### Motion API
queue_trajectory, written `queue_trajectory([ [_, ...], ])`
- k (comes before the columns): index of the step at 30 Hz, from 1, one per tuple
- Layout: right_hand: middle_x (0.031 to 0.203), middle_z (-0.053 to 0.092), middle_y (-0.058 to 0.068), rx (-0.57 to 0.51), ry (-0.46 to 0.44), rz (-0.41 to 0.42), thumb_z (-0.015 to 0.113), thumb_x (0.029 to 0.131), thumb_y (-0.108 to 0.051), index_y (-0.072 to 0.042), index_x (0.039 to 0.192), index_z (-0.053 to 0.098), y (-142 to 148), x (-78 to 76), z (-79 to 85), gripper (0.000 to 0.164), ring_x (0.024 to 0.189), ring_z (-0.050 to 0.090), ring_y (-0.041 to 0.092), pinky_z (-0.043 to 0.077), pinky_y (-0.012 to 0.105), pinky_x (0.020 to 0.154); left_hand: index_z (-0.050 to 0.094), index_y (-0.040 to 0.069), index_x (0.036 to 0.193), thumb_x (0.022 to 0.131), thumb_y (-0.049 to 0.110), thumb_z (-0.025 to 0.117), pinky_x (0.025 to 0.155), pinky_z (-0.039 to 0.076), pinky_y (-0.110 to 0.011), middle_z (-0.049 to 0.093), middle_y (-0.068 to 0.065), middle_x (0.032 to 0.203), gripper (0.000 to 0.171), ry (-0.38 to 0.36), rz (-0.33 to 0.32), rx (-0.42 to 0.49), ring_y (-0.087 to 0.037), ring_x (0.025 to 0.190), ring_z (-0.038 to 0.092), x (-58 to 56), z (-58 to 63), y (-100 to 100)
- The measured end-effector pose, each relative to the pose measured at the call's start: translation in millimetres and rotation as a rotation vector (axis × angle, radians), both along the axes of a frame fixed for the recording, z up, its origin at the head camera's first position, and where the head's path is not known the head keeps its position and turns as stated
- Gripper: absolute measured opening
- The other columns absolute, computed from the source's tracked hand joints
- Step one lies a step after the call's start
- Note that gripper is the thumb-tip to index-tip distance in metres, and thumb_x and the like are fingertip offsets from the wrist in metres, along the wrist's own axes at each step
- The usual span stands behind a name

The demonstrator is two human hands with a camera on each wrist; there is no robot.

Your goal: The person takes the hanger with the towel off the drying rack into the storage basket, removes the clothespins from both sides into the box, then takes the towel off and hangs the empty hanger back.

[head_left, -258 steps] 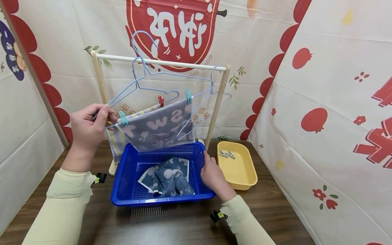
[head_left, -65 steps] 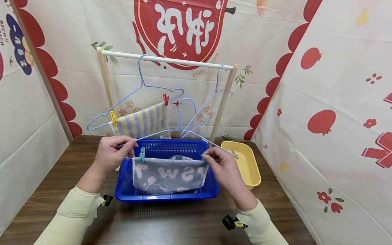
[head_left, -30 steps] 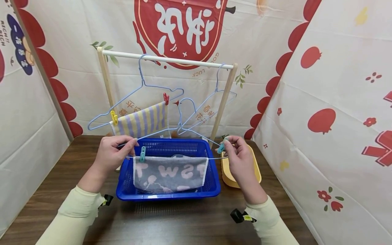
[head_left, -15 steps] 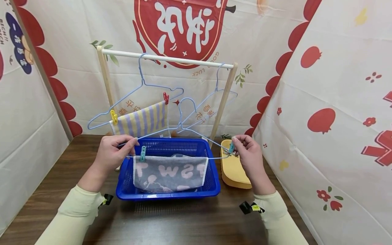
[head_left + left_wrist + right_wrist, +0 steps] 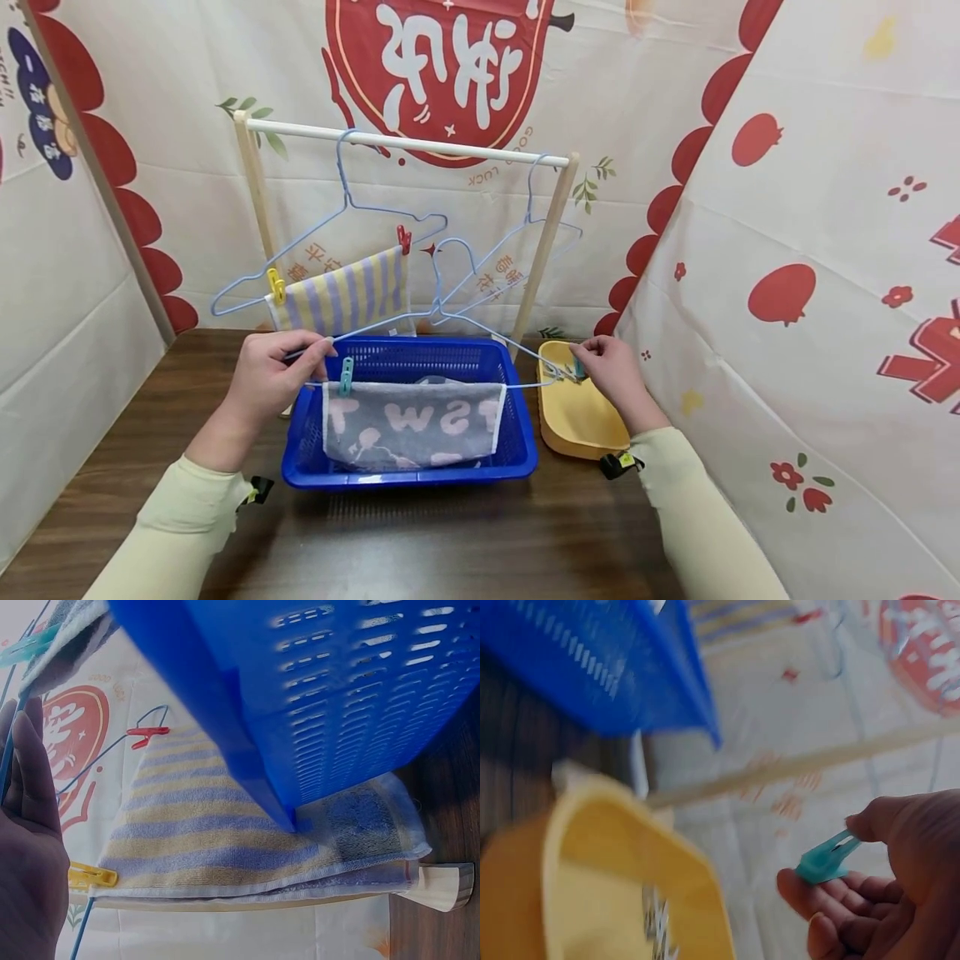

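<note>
My left hand (image 5: 277, 375) grips the left end of a blue wire hanger (image 5: 437, 307) held over the blue basket (image 5: 408, 479). A grey towel (image 5: 412, 425) with pale pink letters hangs over its lower bar. One teal clothespin (image 5: 347, 375) clips the towel's left corner; its right corner has no clip. My right hand (image 5: 615, 375) pinches another teal clothespin (image 5: 826, 859) between thumb and fingers, above the yellow tray (image 5: 581, 446). Inside that tray lie grey clothespins (image 5: 656, 922). Part of a cloth in the basket shows behind the towel.
Behind the basket stands a wooden rack with a white rail (image 5: 450, 148). From it hangs a hanger with a striped towel (image 5: 345, 292), held by a yellow clothespin (image 5: 277, 286) and a red clothespin (image 5: 404, 240). Another blue hanger (image 5: 528, 192) hangs at the rail's right end.
My right hand has taken the teal clothespin off the towel's right corner and moved it right, over the yellow tray. Earlier, the hanger came down from the rack; my left hand has stayed on it.
</note>
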State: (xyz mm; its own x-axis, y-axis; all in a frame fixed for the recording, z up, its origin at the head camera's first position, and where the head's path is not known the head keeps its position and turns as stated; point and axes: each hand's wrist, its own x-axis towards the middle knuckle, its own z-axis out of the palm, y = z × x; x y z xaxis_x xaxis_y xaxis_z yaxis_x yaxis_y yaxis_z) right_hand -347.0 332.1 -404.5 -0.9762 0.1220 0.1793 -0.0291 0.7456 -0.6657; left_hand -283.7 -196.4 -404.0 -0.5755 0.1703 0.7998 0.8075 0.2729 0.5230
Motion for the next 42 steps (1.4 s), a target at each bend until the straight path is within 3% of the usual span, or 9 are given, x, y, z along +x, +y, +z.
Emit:
queue_trajectory([
  [4, 0.082, 0.072, 0.010, 0.122, -0.075, 0.013, 0.072, 0.107, -0.037, -0.001, 0.094, 0.075, 11.9, -19.3, -6.8, 0.038, 0.071, 0.062, 0.023, 0.049, 0.036, 0.065, 0.081, 0.001, 0.092, 0.093, -0.019, 0.074, 0.062, 0.057, -0.016, 0.073, 0.002, 0.072, 0.021, -0.003, -0.004, -0.002, -0.008, 0.062, 0.067, -0.3, -0.2, 0.2],
  [8, 0.058, 0.051, 0.001, 0.218, -0.143, 0.055, 0.068, 0.104, -0.029, -0.010, 0.068, 0.058, 20.6, -35.6, -11.8, 0.043, 0.055, 0.045, 0.018, 0.039, 0.035, 0.058, 0.081, 0.001, 0.091, 0.092, -0.020, 0.073, 0.060, 0.056, -0.016, 0.073, 0.001, 0.072, 0.023, 0.003, -0.008, 0.007, -0.008, 0.061, 0.067, -0.8, -1.1, 0.2],
  [10, 0.054, 0.041, -0.002, 0.259, -0.171, 0.071, 0.065, 0.101, -0.024, -0.013, 0.062, 0.049, 24.2, -41.7, -13.7, 0.044, 0.051, 0.038, 0.017, 0.036, 0.034, 0.056, 0.081, 0.001, 0.091, 0.092, -0.020, 0.073, 0.060, 0.056, -0.016, 0.073, 0.002, 0.072, 0.023, 0.002, -0.016, 0.007, -0.008, 0.061, 0.067, -1.0, -0.8, 0.4],
  [12, 0.053, 0.040, -0.003, 0.295, -0.196, 0.078, 0.063, 0.098, -0.019, -0.014, 0.059, 0.047, 27.0, -46.1, -15.0, 0.042, 0.049, 0.037, 0.017, 0.036, 0.034, 0.055, 0.081, 0.002, 0.092, 0.092, -0.020, 0.074, 0.061, 0.057, -0.016, 0.073, 0.003, 0.072, 0.023, 0.006, -0.018, 0.004, -0.008, 0.062, 0.066, -1.1, -0.5, 0.9],
  [19, 0.062, 0.051, 0.003, 0.432, -0.251, 0.077, 0.065, 0.100, -0.016, -0.009, 0.068, 0.055, 27.6, -56.7, -19.4, 0.034, 0.058, 0.051, 0.023, 0.044, 0.037, 0.063, 0.082, 0.004, 0.093, 0.091, -0.019, 0.076, 0.061, 0.056, -0.015, 0.072, 0.004, 0.072, 0.024, 0.009, -0.010, 0.002, -0.008, 0.062, 0.066, -0.7, -0.6, 1.2],
  [24, 0.078, 0.057, 0.011, 0.498, -0.231, 0.060, 0.069, 0.094, -0.009, -0.004, 0.080, 0.059, 25.2, -59.8, -21.6, 0.018, 0.074, 0.054, 0.030, 0.047, 0.043, 0.071, 0.081, 0.003, 0.093, 0.091, -0.019, 0.075, 0.061, 0.056, -0.016, 0.074, 0.001, 0.073, 0.023, 0.019, -0.013, 0.000, -0.009, 0.062, 0.067, -2.8, -2.6, 1.5],
  [28, 0.084, 0.061, 0.015, 0.515, -0.216, 0.048, 0.066, 0.090, -0.003, -0.002, 0.080, 0.060, 23.7, -61.3, -24.0, 0.012, 0.077, 0.054, 0.032, 0.048, 0.046, 0.073, 0.081, 0.003, 0.092, 0.090, -0.020, 0.076, 0.061, 0.057, -0.016, 0.073, 0.003, 0.073, 0.023, 0.013, -0.022, 0.005, -0.009, 0.062, 0.067, -2.0, -0.9, 1.7],
  [33, 0.085, 0.065, 0.018, 0.524, -0.222, 0.030, 0.059, 0.093, 0.002, -0.002, 0.079, 0.062, 22.2, -62.8, -28.4, 0.015, 0.077, 0.056, 0.032, 0.051, 0.048, 0.075, 0.081, 0.002, 0.092, 0.091, -0.019, 0.076, 0.061, 0.057, -0.016, 0.073, 0.004, 0.073, 0.022, 0.001, -0.014, -0.003, -0.008, 0.062, 0.067, -0.4, 0.8, 1.2],
  [42, 0.105, 0.073, 0.030, 0.522, -0.201, -0.021, 0.050, 0.103, 0.000, 0.007, 0.094, 0.069, 19.3, -64.1, -37.0, 0.022, 0.089, 0.069, 0.040, 0.059, 0.056, 0.083, 0.082, 0.002, 0.095, 0.091, -0.019, 0.076, 0.063, 0.057, -0.016, 0.074, 0.002, 0.074, 0.022, 0.008, 0.002, -0.012, -0.010, 0.064, 0.068, -0.4, -0.5, 0.5],
])
